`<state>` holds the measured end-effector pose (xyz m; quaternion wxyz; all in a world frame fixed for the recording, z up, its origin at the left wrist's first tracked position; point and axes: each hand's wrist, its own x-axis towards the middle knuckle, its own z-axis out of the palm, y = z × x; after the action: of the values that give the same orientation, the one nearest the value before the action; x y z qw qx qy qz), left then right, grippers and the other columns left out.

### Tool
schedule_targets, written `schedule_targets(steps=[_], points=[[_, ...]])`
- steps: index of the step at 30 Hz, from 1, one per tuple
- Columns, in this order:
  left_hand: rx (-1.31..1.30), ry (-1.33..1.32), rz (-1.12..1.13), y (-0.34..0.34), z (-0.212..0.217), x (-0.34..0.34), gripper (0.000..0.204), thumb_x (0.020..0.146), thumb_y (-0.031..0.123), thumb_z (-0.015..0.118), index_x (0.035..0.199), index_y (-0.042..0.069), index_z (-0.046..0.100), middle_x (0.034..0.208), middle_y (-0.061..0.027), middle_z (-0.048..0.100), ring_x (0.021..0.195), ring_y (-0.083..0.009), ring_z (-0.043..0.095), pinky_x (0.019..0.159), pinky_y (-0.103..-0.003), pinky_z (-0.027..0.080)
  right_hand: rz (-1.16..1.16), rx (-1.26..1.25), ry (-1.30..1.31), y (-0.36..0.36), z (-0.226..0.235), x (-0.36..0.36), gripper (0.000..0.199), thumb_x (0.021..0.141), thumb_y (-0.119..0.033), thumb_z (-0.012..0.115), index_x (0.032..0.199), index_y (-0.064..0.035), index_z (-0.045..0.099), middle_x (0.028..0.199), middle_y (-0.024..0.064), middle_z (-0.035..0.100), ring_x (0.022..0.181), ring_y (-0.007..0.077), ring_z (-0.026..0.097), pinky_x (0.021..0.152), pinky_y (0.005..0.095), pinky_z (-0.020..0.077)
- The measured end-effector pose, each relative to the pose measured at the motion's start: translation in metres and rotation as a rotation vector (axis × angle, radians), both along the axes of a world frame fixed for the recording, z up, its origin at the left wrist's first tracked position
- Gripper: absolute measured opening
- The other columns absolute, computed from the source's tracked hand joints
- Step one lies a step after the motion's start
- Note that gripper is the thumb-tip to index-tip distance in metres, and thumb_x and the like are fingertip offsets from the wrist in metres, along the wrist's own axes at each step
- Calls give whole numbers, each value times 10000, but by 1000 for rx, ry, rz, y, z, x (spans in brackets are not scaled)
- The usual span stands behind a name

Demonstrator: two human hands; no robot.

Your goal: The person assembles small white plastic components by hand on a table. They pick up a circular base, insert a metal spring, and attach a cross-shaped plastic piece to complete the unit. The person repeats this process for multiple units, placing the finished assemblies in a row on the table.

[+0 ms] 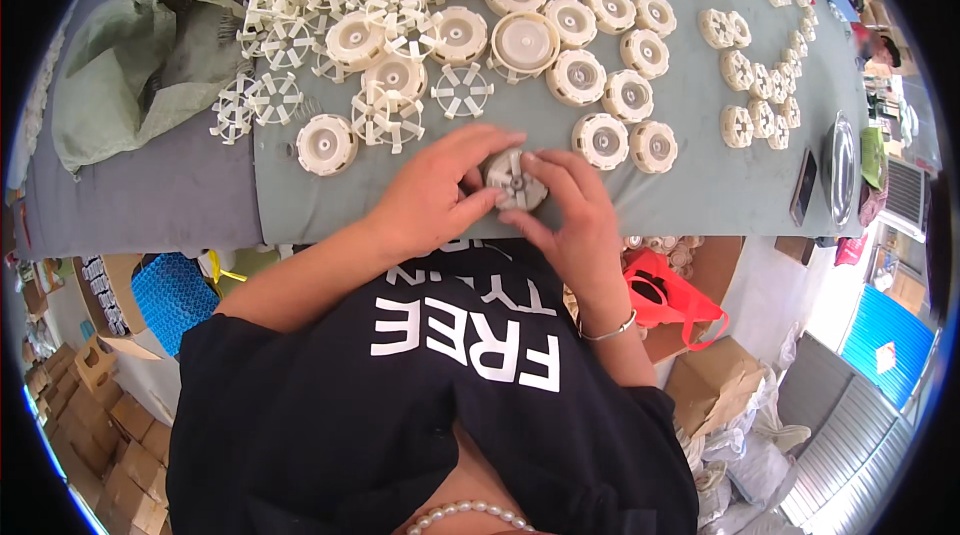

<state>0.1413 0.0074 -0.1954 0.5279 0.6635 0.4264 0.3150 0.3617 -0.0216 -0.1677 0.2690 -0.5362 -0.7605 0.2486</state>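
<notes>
Both my hands meet over a round cream plastic disc (516, 180) with a spoked insert, resting on the grey-green table mat (700, 185) near its front edge. My left hand (435, 190) grips the disc from the left, thumb and fingers around its rim. My right hand (570, 210), with a silver bangle on the wrist, presses on it from the right and below. Part of the disc is hidden under my fingers.
Several cream round discs (605, 140) and loose spoked wheel inserts (462, 90) cover the mat's far half. A green sack (130, 55) lies at the left, a phone (803, 187) and a metal dish (840, 167) at the right. A red bag (665, 295) and cardboard boxes (715, 375) stand below.
</notes>
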Motion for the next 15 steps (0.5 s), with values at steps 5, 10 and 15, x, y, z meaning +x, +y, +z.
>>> schedule_targets(steps=[5, 10, 15], points=[[478, 418, 194, 12, 10, -7, 318, 960, 167, 758, 1259, 95, 679, 1293, -99, 628, 864, -314, 725, 745, -415, 615, 231, -185, -16, -20, 15, 44, 550, 747, -172, 915, 1259, -103, 725, 1256, 93, 702, 1124, 306, 713, 904, 414, 608], [440, 670, 127, 25, 9, 2, 215, 980, 121, 725, 1174, 64, 652, 1156, -103, 617, 906, -351, 711, 755, -443, 598, -358, 176, -29, 12, 35, 139, 567, 733, 12, 917, 1265, -35, 731, 1276, 114, 727, 950, 184, 709, 784, 327, 596], [458, 619, 63, 33, 2, -1, 174, 966, 75, 717, 1129, 49, 662, 1144, -117, 619, 901, -356, 699, 759, -419, 593, -521, 313, -5, 11, 19, 138, 431, 830, 52, 838, 1242, -19, 736, 1165, 102, 734, 786, 137, 677, 693, 282, 573]])
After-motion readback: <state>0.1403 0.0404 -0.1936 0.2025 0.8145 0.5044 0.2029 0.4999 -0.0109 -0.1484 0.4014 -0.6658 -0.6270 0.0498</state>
